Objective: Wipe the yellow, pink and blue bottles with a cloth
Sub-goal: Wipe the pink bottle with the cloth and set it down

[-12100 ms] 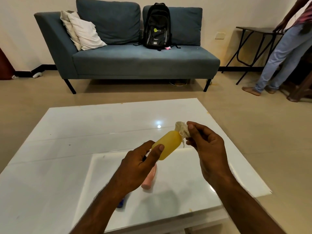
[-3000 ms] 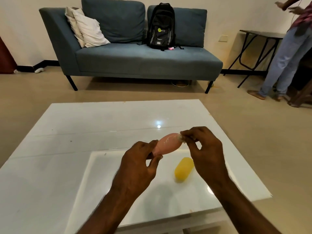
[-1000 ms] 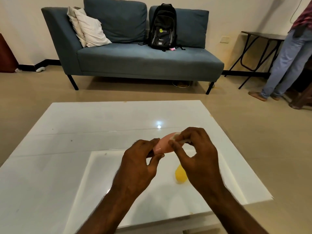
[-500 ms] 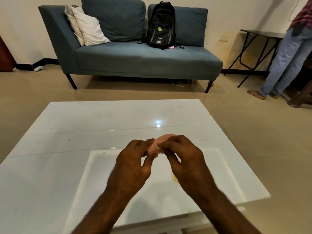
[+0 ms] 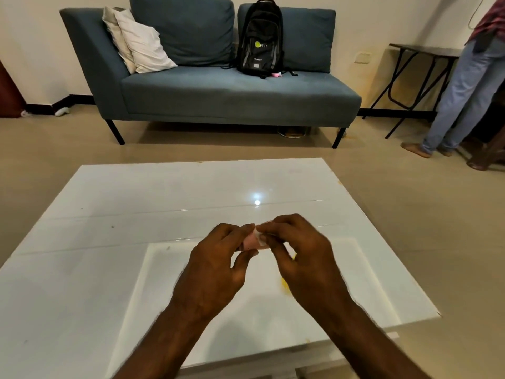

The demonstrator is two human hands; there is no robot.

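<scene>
My left hand (image 5: 216, 266) grips the pink bottle (image 5: 250, 244), of which only a small pink patch shows between my fingers. My right hand (image 5: 300, 255) pinches a small whitish cloth (image 5: 258, 237) against the bottle. Both hands are held together above the white table (image 5: 109, 214). The yellow bottle (image 5: 285, 283) lies on the table under my right hand, and only a sliver of it shows. The blue bottle is hidden from view.
A blue-grey sofa (image 5: 218, 91) with a black backpack (image 5: 261, 39) and pale pillows (image 5: 139, 42) stands beyond the table. A person (image 5: 464, 86) stands at the far right beside a dark folding table (image 5: 418, 75). The table's right edge is close to my right arm.
My right hand has slid left along the pink bottle with the cloth until it meets my left hand, covering most of the bottle. Earlier the yellow bottle was set down and the pink one picked up.
</scene>
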